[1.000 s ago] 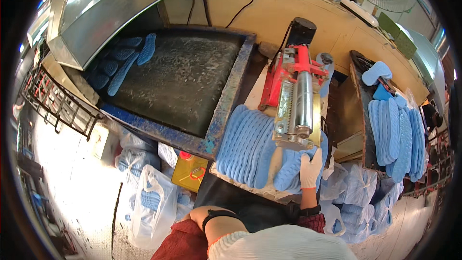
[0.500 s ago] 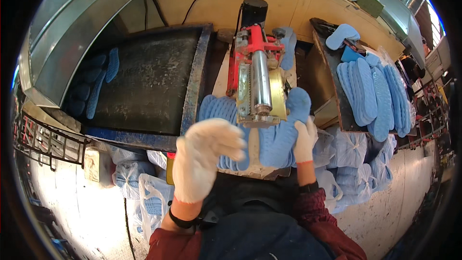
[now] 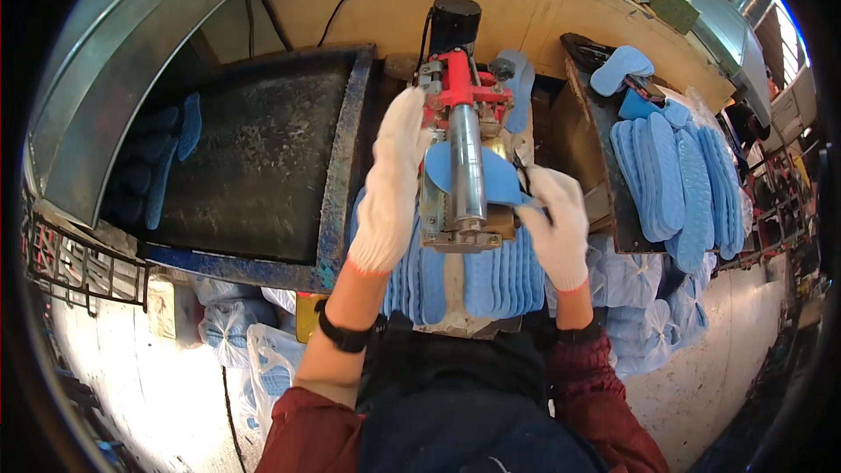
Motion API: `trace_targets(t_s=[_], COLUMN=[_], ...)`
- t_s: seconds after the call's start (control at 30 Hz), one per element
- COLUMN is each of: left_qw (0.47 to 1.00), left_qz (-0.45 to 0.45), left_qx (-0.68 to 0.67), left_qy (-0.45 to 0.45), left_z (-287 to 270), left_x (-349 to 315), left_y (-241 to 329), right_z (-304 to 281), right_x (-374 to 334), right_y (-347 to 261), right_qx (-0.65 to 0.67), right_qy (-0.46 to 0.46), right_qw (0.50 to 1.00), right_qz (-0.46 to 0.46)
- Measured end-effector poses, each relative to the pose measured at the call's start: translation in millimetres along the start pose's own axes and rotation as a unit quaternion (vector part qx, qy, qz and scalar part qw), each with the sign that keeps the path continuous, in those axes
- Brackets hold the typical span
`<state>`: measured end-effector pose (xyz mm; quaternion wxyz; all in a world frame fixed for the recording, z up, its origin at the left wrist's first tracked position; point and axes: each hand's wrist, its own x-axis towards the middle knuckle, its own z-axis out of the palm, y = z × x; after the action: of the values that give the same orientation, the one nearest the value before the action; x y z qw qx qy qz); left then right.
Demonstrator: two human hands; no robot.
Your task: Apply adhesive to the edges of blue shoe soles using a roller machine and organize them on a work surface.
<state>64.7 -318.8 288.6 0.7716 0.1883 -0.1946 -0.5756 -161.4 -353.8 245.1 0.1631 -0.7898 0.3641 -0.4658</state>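
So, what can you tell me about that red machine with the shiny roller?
The red machine looks like painted metal, with a black cylinder at its far end and a silvery roller extending lengthwise toward the viewer. A blue sheet-like piece lies under the roller, showing on both sides. The right hand is at that piece's right end; the left hand is beside the machine, contact unclear.

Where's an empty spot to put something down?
The dark panel is bare between the insoles at its left and its right rim. Crowded: the red machine, with left hand and right hand at it, and the insole-covered right board.
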Motion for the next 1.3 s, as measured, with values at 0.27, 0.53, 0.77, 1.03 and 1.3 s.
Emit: trace_targets(t_s=[0.27, 0.53, 0.77, 1.03, 1.3], left_qw=[0.802, 0.827, 0.926, 0.983, 0.877], left_qz=[0.205, 0.106, -0.144, -0.053, 0.185], left_qx=[0.537, 0.534, 0.34, -0.007, 0.106], left_qy=[-0.162, -0.139, -0.076, 0.177, 0.43], left_z=[-69, -117, -106, -128, -291], left_x=[25, 2, -62, -94, 11], left_y=[-28, -14, 19, 90, 251], right_z=[20, 131, 161, 150, 129], right_x=[-78, -101, -110, -99, -96], right_y=[15, 36, 78, 21, 41], right_qx=[0.155, -0.029, 0.068, -0.064, -0.059], right_qy=[0.02, -0.277, -0.223, -0.286, -0.265], right_qw=[0.921, 0.929, 0.929, 0.916, 0.909], right_qz=[0.357, 0.243, 0.289, 0.272, 0.317])
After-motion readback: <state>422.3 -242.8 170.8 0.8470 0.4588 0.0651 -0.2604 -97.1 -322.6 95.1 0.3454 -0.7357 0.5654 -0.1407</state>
